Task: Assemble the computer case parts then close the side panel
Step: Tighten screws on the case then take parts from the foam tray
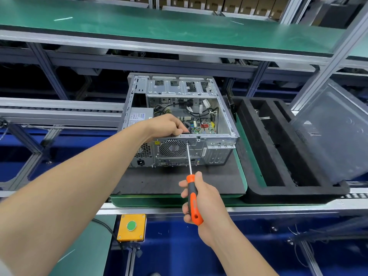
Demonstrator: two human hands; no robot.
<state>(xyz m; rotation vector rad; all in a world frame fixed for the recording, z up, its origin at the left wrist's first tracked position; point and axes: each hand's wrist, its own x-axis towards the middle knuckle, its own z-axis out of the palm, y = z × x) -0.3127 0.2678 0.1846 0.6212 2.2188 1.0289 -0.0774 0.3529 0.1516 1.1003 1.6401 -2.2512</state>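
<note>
Two bare hands are at work. The left hand (167, 124) reaches far out with a straight arm. Its fingers curl down over the top rim of the computer case (219, 152) and grip it. Well below those fingers sits a yellow box with a green button (131, 227). The case lies on its side on a dark mat (169, 182), open on top. Just past the left fingers you can see a green board and wires inside. Right under them, on the back wall, is a round fan grille. The right hand (203, 198) is lower, its fingers wrapped tight round the orange and black handle of a screwdriver (190, 179). The thin shaft goes up from these fingers, and its tip touches the back wall just beside the left fingertips. Far to the right of both hands is a black foam tray (268, 156). The grey side panel (334, 136) leans tilted on the tray's far end, well apart from the case.
</note>
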